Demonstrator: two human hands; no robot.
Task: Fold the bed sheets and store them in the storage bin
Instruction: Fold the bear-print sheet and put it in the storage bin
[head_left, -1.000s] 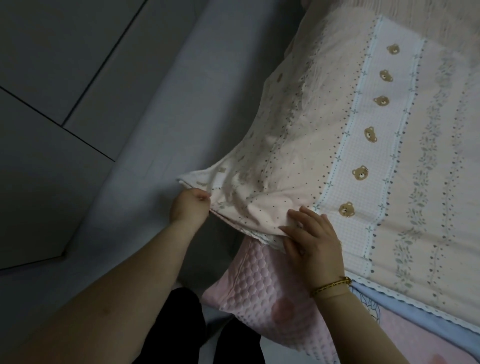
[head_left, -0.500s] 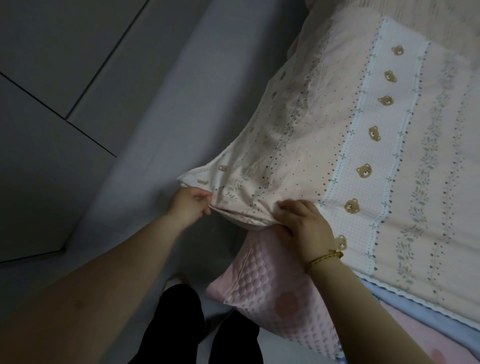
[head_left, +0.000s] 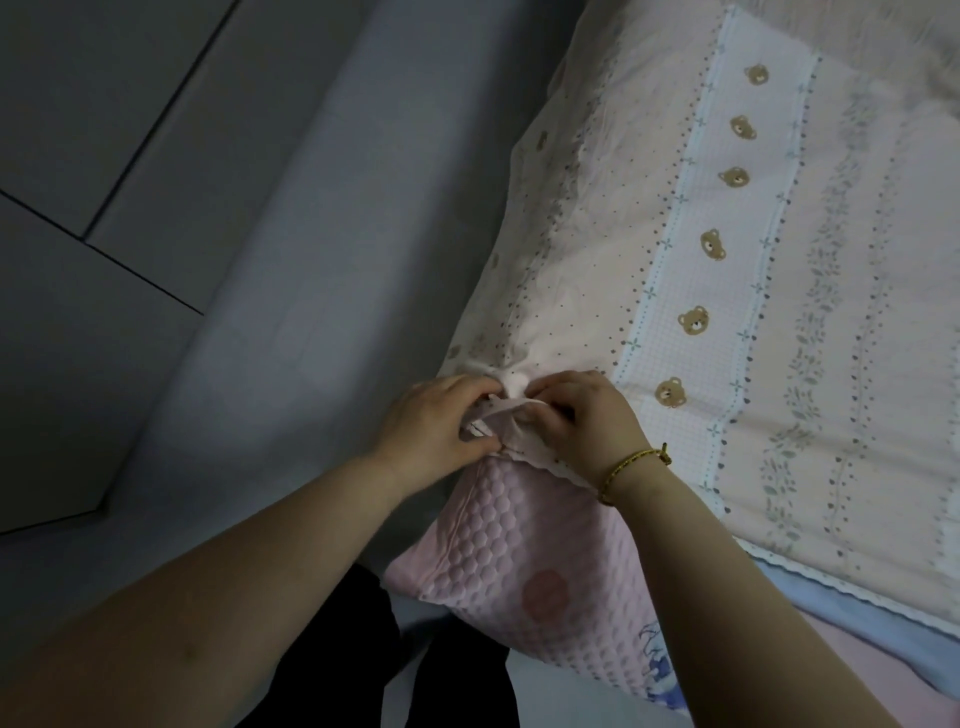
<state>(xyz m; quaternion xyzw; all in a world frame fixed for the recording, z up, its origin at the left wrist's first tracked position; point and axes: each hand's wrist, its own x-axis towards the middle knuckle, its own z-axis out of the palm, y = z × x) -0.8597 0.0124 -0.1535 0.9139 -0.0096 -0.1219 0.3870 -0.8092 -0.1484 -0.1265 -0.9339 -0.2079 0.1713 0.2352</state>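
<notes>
Left hand + right hand both on one corner of the bed sheet, knuckles nearly touching.
Left hand: fingers curled in, thumb underneath, pinching the bunched corner fabric.
Right hand: fingers curled too, tips dug into the same bunch from the other side. It grips the cloth, not lying flat on it.
Corner is gathered into a small wad btwn the two hands, w/ creases fanning out from it up the sheet.
Rest of sheet lies spread flat, up and to the right. Pale pink, dotted stripes, leafy stripes, checked band w/ a column of bear faces. Scalloped white trim along its near edge.
Sheet sits on a pink quilted pad, hex stitch, one darker pink dot. Pad corner pokes out just below the hands.
Blue layer shows beside the sheet's trimmed edge, lower right.
Gold-colour bracelet on right wrist. Both forearms bare.
Dark trousers at bottom centre.
Left side: gray tiled floor w/ dark seams, plus a lighter gray band alongside the sheet. Can't tell what that band is.
Light is dim.
</notes>
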